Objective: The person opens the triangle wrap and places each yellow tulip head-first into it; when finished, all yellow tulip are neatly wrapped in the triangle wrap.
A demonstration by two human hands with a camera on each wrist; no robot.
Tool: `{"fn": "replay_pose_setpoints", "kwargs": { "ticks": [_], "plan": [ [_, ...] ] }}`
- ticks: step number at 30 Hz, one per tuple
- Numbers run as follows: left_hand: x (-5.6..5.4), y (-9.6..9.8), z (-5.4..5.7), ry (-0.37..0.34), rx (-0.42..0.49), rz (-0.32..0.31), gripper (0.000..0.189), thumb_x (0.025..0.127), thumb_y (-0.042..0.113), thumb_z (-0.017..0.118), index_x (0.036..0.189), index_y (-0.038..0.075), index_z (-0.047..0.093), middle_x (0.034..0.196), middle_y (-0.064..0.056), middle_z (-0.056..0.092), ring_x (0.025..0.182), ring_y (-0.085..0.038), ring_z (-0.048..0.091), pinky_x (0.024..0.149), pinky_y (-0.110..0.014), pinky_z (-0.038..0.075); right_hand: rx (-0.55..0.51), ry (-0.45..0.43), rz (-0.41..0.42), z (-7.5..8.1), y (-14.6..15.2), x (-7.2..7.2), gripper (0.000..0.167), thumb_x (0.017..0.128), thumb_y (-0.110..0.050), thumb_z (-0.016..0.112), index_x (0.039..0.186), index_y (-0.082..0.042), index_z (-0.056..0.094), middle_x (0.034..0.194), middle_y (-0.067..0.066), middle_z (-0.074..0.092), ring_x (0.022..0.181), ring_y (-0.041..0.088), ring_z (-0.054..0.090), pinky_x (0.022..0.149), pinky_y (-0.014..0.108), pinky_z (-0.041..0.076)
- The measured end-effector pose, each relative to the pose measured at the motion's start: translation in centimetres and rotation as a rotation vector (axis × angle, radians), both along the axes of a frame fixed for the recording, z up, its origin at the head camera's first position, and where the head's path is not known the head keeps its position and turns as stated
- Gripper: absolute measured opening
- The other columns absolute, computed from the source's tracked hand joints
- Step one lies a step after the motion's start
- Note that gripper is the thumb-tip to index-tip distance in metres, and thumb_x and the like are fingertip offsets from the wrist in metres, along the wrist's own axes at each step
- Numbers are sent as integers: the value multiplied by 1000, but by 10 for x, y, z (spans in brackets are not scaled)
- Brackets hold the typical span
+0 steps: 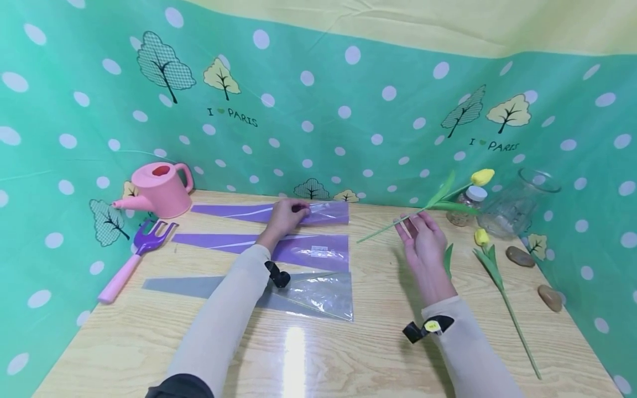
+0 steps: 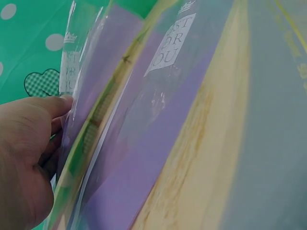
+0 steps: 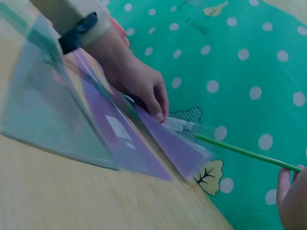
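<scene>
The left hand (image 1: 287, 216) has its grip closed on the upper edge of the back purple sleeve (image 1: 330, 214), thumb against fingers near the wide end, while the right hand (image 1: 425, 243), palm upward, has thumb and fingertips together on the stem of a yellow tulip (image 1: 440, 193). That tulip slants across the right grip, its bare stem end toward the sleeves' wide ends and its bloom up to the right, in front of a white-capped jar (image 1: 463, 207). Below the left grip lie the middle purple sleeve (image 1: 298, 251) and a grey sleeve (image 1: 318, 290), both partly covered by the left forearm. Right of the right hand, a second tulip (image 1: 505, 296) lies on the counter (image 1: 378, 342), near two brown stones (image 1: 520, 256) and a glass vase (image 1: 512, 210). Far left are a pink watering can (image 1: 161, 190) and a garden fork (image 1: 149, 239).
</scene>
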State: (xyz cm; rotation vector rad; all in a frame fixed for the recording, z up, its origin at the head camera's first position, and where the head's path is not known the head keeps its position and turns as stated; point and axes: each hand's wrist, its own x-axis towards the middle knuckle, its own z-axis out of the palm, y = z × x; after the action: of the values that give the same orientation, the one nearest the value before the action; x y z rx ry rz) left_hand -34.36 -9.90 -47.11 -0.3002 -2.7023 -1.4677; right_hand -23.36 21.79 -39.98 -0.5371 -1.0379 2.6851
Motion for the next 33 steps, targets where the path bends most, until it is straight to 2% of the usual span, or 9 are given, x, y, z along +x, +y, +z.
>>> {"fn": "replay_pose_setpoints", "kwargs": {
  "ticks": [8, 12, 17, 20, 22, 27, 29, 33],
  "plan": [
    [1, -1, 1, 21, -13, -6, 19, 95, 16, 74, 113, 10, 77, 120, -12, 75, 118, -31, 66, 112, -47, 49, 12, -39, -113, -4, -7, -32, 20, 98, 6, 62, 103, -11, 53, 103, 4, 56, 103, 24, 63, 114, 49, 49],
    [1, -2, 0, 30, -13, -15, 19, 96, 16, 73, 114, 9, 76, 120, -12, 75, 117, -31, 67, 111, -46, 50, 9, -51, -187, -8, -12, -47, 21, 97, 6, 62, 99, -12, 53, 103, 4, 54, 101, 24, 63, 111, 50, 51],
    [1, -4, -3, 39, -8, -11, 18, 96, 16, 74, 112, 10, 77, 120, -11, 76, 117, -30, 67, 110, -45, 50, -16, -61, -239, -13, -19, -61, 20, 97, 6, 63, 101, -12, 54, 105, 6, 54, 104, 25, 63, 108, 49, 53],
    [1, -4, -4, 40, -10, -3, 17, 96, 15, 74, 112, 10, 77, 120, -10, 76, 118, -30, 67, 111, -45, 50, -48, -61, -247, -18, -26, -66, 20, 98, 4, 64, 106, -11, 54, 109, 6, 55, 114, 27, 61, 109, 49, 53],
    [1, -4, -5, 39, -9, 1, 17, 96, 16, 74, 112, 10, 77, 121, -10, 76, 119, -30, 67, 112, -45, 49, -58, -65, -245, -22, -32, -69, 23, 98, 3, 63, 115, -9, 54, 114, 7, 54, 119, 27, 60, 109, 48, 53],
    [1, -2, -5, 37, -2, 11, 18, 95, 16, 74, 112, 10, 77, 122, -10, 76, 121, -31, 67, 113, -45, 49, -68, -71, -244, -31, -51, -73, 43, 98, 4, 62, 138, -2, 46, 136, 15, 54, 126, 30, 58, 110, 49, 52],
    [1, -1, -5, 37, 1, 13, 19, 95, 16, 74, 113, 10, 77, 122, -11, 76, 121, -31, 67, 112, -45, 49, -52, -75, -244, -34, -59, -73, 46, 98, 3, 63, 140, -1, 45, 145, 18, 52, 131, 33, 57, 110, 49, 52],
    [2, 0, -5, 44, 6, 13, 20, 96, 15, 73, 114, 9, 77, 123, -12, 75, 122, -32, 66, 112, -46, 49, -24, -91, -246, -43, -74, -73, 44, 98, 4, 62, 139, 0, 47, 149, 22, 50, 136, 37, 56, 107, 47, 55]
  ]
}}
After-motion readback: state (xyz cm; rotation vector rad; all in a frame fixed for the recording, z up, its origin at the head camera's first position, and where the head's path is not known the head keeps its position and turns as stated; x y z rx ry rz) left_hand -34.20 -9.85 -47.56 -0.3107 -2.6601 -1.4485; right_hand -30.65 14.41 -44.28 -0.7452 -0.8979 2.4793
